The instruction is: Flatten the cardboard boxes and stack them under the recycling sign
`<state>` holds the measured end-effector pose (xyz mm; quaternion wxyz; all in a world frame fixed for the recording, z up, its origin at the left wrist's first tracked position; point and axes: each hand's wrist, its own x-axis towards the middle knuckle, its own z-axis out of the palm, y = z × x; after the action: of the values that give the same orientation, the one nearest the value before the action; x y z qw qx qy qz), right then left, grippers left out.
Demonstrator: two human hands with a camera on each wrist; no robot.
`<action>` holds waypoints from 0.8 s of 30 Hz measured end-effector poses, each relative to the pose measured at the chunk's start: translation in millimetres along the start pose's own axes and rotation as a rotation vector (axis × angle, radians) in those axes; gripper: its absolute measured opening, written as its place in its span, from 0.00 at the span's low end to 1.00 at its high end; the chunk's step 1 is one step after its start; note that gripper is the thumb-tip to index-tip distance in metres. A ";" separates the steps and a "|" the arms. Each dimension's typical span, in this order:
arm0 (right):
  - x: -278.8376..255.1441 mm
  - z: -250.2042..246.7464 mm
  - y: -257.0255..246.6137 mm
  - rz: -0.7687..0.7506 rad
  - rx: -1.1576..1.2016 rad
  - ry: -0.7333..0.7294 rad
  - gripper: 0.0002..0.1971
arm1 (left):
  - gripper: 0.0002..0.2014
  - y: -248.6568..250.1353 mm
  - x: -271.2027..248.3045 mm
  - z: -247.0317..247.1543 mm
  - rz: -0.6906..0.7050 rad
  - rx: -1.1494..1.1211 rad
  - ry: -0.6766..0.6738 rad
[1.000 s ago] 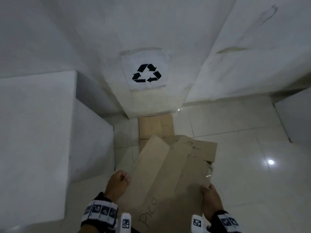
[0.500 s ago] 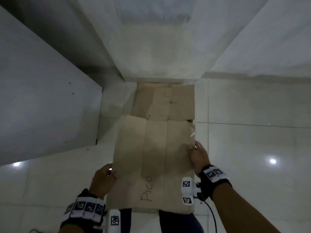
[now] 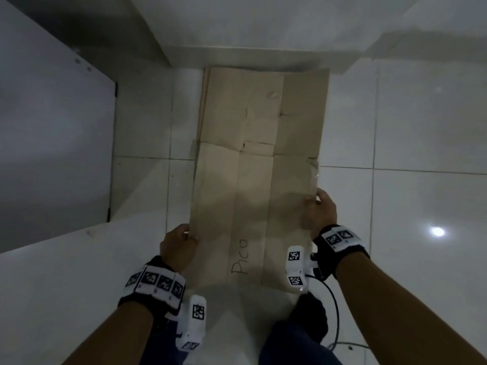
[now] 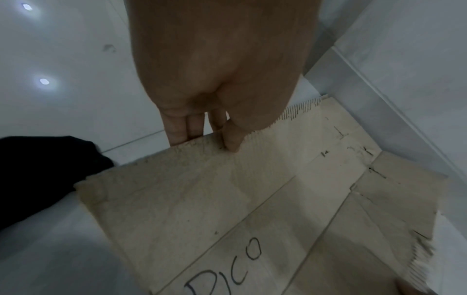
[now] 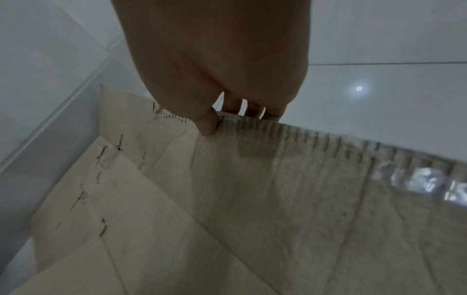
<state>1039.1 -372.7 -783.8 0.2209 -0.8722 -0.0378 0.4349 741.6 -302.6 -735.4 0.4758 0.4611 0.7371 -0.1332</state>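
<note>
A glossy white tiled floor point(image 3: 411, 122) fills most of the head view, its grout lines running in a grid, with a bright spot of reflected light point(image 3: 437, 231) on a tile to the right. At the left stands a pale grey cabinet point(image 3: 52, 133), its flat face rising from the floor, and a white wall point(image 3: 263, 22) meets the floor along the top. A thin black cable point(image 3: 336, 312) curves over the tiles near the bottom.

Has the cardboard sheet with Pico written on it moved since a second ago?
Yes. The Pico sheet has gone forward toward the wall base: its far edge now lies near it, covering the cardboard on the floor. Both hands hold its side edges.
</note>
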 end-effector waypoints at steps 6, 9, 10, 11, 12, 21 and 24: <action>22.3 13.4 -1.7 0.062 -0.063 0.055 0.18 | 0.14 1.4 28.4 4.9 -0.042 0.039 0.036; 11.7 8.7 3.8 0.029 -0.080 0.019 0.21 | 0.19 -1.9 25.0 -1.5 -0.107 0.011 -0.018; 3.4 4.1 3.7 0.031 -0.077 0.004 0.22 | 0.23 -2.6 19.9 -6.3 -0.114 -0.008 -0.047; -5.8 -1.9 3.0 0.033 -0.076 -0.013 0.24 | 0.26 -2.9 13.7 -12.7 -0.118 -0.030 -0.074; -16.8 -9.4 1.5 0.040 -0.075 -0.028 0.25 | 0.28 -1.5 4.6 -21.3 -0.116 -0.047 -0.095; -182.5 -107.6 -53.3 0.050 -0.079 -0.038 0.25 | 0.23 53.4 -134.2 -133.1 0.053 -0.109 -0.183; -258.0 -141.5 -79.0 0.009 -0.134 -0.072 0.25 | 0.21 73.4 -196.0 -177.3 0.120 -0.120 -0.214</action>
<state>999.1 -418.1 -485.1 0.1585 -0.8690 -0.0707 0.4634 722.2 -258.7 -465.4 0.5855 0.4582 0.6599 -0.1085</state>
